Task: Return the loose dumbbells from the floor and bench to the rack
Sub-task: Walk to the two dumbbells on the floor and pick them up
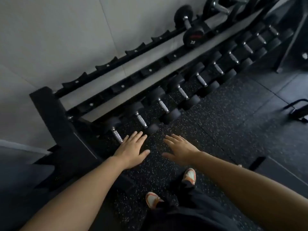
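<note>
A: Status on the dumbbells?

B: Lower tier of the rack (45, 104) looks full: a row of dumbbells (181, 93) side by side, running from near the hands up to the far right. Upper tier holds one dumbbell (189, 26) near its far end; the cradles left of it are bare.

A: Hands?

B: Left hand (131, 150) and right hand (180, 148) both empty, fingers spread flat, hovering over the floor (233, 105) just in front of the nearest dumbbell (116, 130). Neither is gripping anything.

A: Anything left on the floor?

B: None visible in this view. Can't see a bench here, so can't confirm that part.

A: So?

B: My guess: partway or late. Those bare top cradles suggest more dumbbells are due.
</note>
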Demonstrator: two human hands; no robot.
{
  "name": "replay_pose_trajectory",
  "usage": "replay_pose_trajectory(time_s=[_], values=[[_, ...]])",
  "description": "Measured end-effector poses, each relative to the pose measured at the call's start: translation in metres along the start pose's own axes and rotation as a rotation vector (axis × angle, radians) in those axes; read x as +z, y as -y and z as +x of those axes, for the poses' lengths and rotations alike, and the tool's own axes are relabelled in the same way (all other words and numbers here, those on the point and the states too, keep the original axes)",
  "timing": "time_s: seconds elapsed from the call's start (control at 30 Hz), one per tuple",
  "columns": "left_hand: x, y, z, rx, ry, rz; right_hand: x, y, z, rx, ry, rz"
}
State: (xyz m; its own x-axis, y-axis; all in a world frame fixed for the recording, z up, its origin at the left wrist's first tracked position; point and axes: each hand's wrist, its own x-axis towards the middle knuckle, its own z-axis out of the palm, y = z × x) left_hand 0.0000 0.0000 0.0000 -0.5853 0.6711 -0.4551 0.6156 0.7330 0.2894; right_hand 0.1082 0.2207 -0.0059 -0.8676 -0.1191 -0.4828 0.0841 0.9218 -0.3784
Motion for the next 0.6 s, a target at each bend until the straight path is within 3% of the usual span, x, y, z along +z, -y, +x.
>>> replay_pose_trajectory(time_s=[0.6], values=[[0.056, -0.173, 0.173, 0.161, 0.537, 0.272, 0.085, -0.187, -0.086, 0.408, 0.087, 0.451]])
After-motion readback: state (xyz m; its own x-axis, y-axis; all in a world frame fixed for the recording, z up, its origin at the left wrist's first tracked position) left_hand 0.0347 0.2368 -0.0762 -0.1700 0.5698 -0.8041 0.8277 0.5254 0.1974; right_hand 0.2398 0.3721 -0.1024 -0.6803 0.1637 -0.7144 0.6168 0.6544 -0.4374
